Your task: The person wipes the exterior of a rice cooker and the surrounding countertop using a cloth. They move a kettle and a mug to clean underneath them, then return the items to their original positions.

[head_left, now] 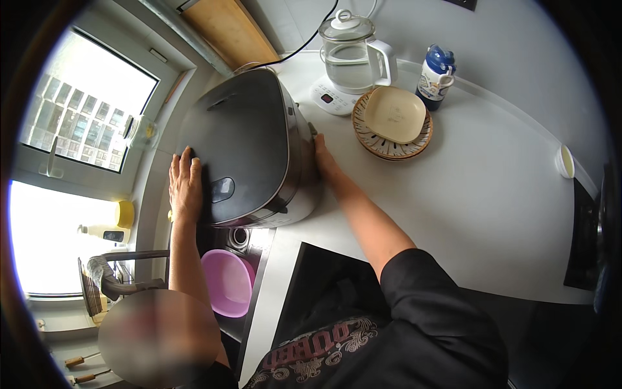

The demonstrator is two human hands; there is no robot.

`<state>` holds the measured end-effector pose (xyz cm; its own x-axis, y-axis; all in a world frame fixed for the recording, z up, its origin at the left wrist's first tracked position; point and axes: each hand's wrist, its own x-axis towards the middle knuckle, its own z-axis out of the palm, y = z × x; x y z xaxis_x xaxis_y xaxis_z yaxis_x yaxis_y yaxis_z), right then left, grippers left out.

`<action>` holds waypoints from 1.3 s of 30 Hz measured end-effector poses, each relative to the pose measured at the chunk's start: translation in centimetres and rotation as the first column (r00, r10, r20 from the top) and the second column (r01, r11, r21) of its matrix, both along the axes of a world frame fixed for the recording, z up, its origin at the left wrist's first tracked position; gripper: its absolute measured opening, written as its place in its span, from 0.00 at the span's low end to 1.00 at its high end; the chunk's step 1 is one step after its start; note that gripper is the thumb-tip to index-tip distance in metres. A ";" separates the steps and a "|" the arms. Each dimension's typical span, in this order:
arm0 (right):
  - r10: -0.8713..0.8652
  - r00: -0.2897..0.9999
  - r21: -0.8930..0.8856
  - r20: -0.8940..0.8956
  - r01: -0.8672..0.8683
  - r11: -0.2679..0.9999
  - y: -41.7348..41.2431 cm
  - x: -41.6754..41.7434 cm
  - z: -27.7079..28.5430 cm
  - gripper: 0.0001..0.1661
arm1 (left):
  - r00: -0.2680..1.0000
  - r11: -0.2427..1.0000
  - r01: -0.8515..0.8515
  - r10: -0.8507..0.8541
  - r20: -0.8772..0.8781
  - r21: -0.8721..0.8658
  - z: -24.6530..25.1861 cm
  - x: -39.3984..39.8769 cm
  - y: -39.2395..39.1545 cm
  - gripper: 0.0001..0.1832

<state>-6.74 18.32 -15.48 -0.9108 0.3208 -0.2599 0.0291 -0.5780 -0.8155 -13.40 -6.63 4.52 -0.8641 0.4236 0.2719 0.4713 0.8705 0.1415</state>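
Between my hands is a large dark rice cooker (248,141) with a rounded lid, tilted in this view near the sink. My left hand (185,185) lies against its left side, fingers extended. On the opposite side, my right hand (324,154) presses at the wall; its fingertips are partly hidden behind the cooker. Whether either hand bears its weight cannot be told. To the right of the cooker, a cream square dish (396,114) rests on patterned round plates (364,141).
A glass kettle (349,58) stands on its white base (330,97), beside a blue-lidded bottle (437,78). A pink basin (227,284) sits in the sink (260,243), near a faucet (126,288). A small cup (565,162) is at the right wall. A black cord (311,41) runs behind the cooker.
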 end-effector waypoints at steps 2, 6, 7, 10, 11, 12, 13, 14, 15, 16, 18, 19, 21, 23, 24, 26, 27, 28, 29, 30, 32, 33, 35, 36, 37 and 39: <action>-0.067 0.997 0.057 0.040 0.064 0.996 -0.7 1.0 0.1 0.46 | 0.996 0.995 0.069 -0.072 -0.056 -0.068 -0.4 -1.0 -0.4 0.27; -0.034 0.989 -0.023 0.143 0.038 0.999 -2.7 5.2 3.2 0.45 | 0.993 0.992 0.070 -0.080 -0.091 -0.103 -1.2 -1.3 -1.3 0.26; -0.052 0.993 -0.059 0.110 0.059 0.996 -3.2 5.6 2.8 0.44 | 0.992 0.992 0.074 -0.083 -0.092 -0.102 -1.1 -1.1 -1.1 0.26; -0.073 0.987 -0.146 0.143 0.094 0.985 -4.1 6.4 3.5 0.43 | 0.969 0.956 0.122 -0.173 -0.178 -0.267 -1.0 -1.1 -1.3 0.24; -0.072 0.982 -0.170 0.176 0.102 0.980 -4.4 6.6 3.8 0.42 | 0.962 0.943 0.129 -0.194 -0.193 -0.305 -0.8 -0.9 -1.3 0.23; -0.081 0.985 -0.126 0.149 0.100 0.987 -4.4 6.7 3.0 0.41 | 0.984 0.987 0.103 -0.119 -0.135 -0.120 -0.4 0.0 0.0 0.21; -0.079 0.990 -0.086 0.119 0.089 0.992 -4.7 6.7 1.9 0.41 | 0.981 0.984 0.107 -0.128 -0.148 -0.144 -0.1 0.2 0.1 0.21; -0.076 0.993 -0.044 0.088 0.080 0.996 -4.9 6.7 0.9 0.40 | 0.977 0.980 0.112 -0.139 -0.161 -0.167 0.1 0.2 0.1 0.21; -0.115 0.989 -0.096 0.089 0.123 0.988 -5.5 6.9 0.4 0.38 | 0.974 0.976 0.113 -0.146 -0.172 -0.186 0.0 0.1 0.1 0.21; -0.155 0.984 -0.148 0.092 0.167 0.975 -6.4 7.2 0.0 0.37 | 0.968 0.979 0.116 -0.149 -0.203 -0.166 -0.2 0.0 0.2 0.19; -0.192 0.971 -0.279 0.140 0.225 0.934 -8.0 8.3 0.7 0.35 | 0.956 0.970 0.131 -0.179 -0.235 -0.203 -0.3 0.1 -0.4 0.17; -0.190 0.964 -0.353 0.185 0.246 0.903 -8.6 9.2 3.2 0.33 | 0.951 0.966 0.136 -0.190 -0.245 -0.221 -0.7 0.1 -0.8 0.17; -0.192 0.955 -0.481 0.227 0.281 0.830 -8.9 9.9 5.2 0.31 | 0.940 0.964 0.155 -0.212 -0.266 -0.218 -0.7 0.1 -0.6 0.16; -0.189 0.954 -0.590 0.233 0.293 0.752 -9.1 10.3 5.4 0.30 | 0.933 0.960 0.163 -0.225 -0.281 -0.229 -0.8 -0.1 -0.5 0.16; -0.198 0.941 -0.642 0.274 0.332 0.691 -9.4 10.5 5.7 0.23 | 0.925 0.953 0.159 -0.235 -0.298 -0.257 -0.7 -0.1 -0.6 0.16; -0.086 0.940 -0.716 0.330 0.308 0.626 -10.3 10.6 4.3 0.19 | 0.960 0.983 0.104 -0.140 -0.243 -0.155 -0.5 0.2 -0.5 0.17; -0.033 0.935 -0.747 0.354 0.304 0.591 -10.6 10.6 4.0 0.18 | 0.973 0.992 0.076 -0.096 -0.211 -0.101 -0.2 0.6 -0.1 0.17; -0.008 0.939 -0.729 0.343 0.272 0.628 -11.0 10.7 3.7 0.18 | 0.975 0.986 0.086 -0.113 -0.189 -0.142 0.3 1.1 0.0 0.19; 0.018 0.943 -0.711 0.332 0.238 0.662 -11.4 10.8 3.4 0.18 | 0.985 0.996 0.055 -0.066 -0.160 -0.075 -0.2 0.8 -0.2 0.21; 0.042 0.947 -0.691 0.320 0.203 0.694 -11.7 10.7 3.2 0.18 | 0.991 1.000 0.024 -0.024 -0.132 -0.007 -0.4 0.4 0.0 0.22; 0.046 0.927 -0.611 0.371 0.206 0.764 -12.8 9.7 1.6 0.18 | 0.997 0.995 -0.037 0.043 -0.058 0.095 -0.6 0.0 -0.3 0.26; 0.036 0.915 -0.564 0.401 0.216 0.797 -12.9 9.2 0.1 0.17 | 0.997 0.996 -0.029 0.035 -0.064 0.090 -0.7 0.0 -0.1 0.26; 0.097 0.904 -0.575 0.417 0.180 0.798 -13.2 8.3 -2.2 0.16 | 0.997 0.997 -0.011 0.018 -0.081 0.079 -0.6 0.0 0.2 0.26; 0.112 0.904 -0.576 0.412 0.163 0.801 -13.5 7.8 -3.2 0.16 | 0.996 0.998 -0.005 0.010 -0.087 0.056 -0.7 0.0 0.2 0.26; 0.144 0.903 -0.578 0.405 0.131 0.805 -14.3 7.7 -2.1 0.16 | 0.995 0.999 -0.015 0.018 -0.095 0.031 -0.8 0.1 -0.5 0.25; 0.069 0.908 -0.595 0.413 0.212 0.775 -15.6 7.5 -1.5 0.16 | 0.994 0.999 -0.034 0.037 -0.101 0.033 -0.7 0.3 -0.5 0.25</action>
<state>0.80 2.72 -16.98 -0.6651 0.0225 -0.7465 0.1988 -0.9581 -0.2060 -13.06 -7.14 3.84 -0.8455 0.3829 0.3721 0.4535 0.8829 0.1220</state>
